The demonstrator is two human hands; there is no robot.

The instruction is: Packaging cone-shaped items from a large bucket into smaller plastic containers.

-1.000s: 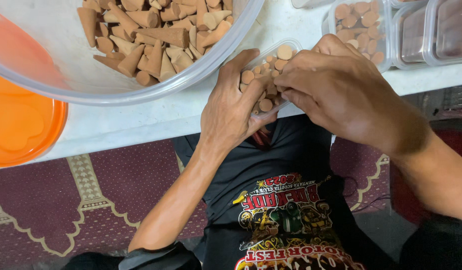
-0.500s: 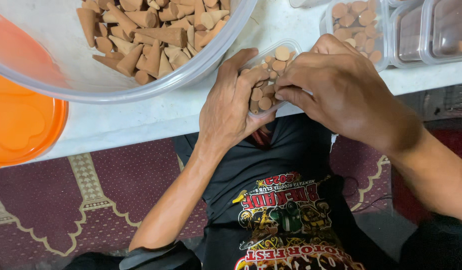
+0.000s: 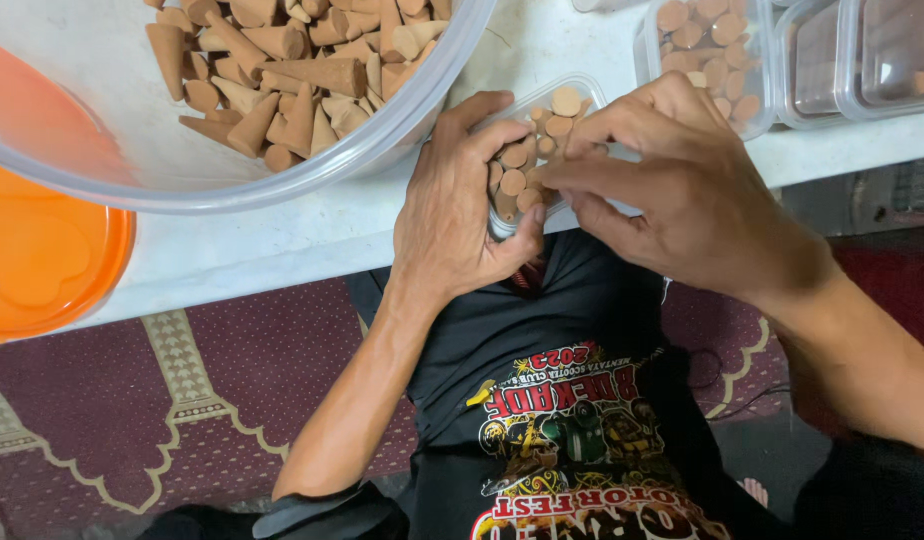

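Note:
My left hand [image 3: 460, 215] grips a small clear plastic box [image 3: 572, 90] at the edge of the white table [image 3: 282, 240]. The box is packed with brown cones [image 3: 513, 182] standing upright, their round bases facing up. My right hand [image 3: 682, 185] rests over the box's right side, its fingertips pressing on the cones near the front corner. It hides part of the box. I cannot tell whether a cone is pinched between its fingers.
A large clear bowl [image 3: 402, 120] holds several loose brown cones [image 3: 282, 70] at the upper left. An orange lid [image 3: 42, 250] lies at the left edge. More small clear boxes [image 3: 812, 60], one filled with cones [image 3: 707, 40], stand at the upper right. A patterned red carpet [image 3: 132, 400] lies below.
Both hands stay on the small box. My right fingers have shifted slightly over the cones; the box has barely moved.

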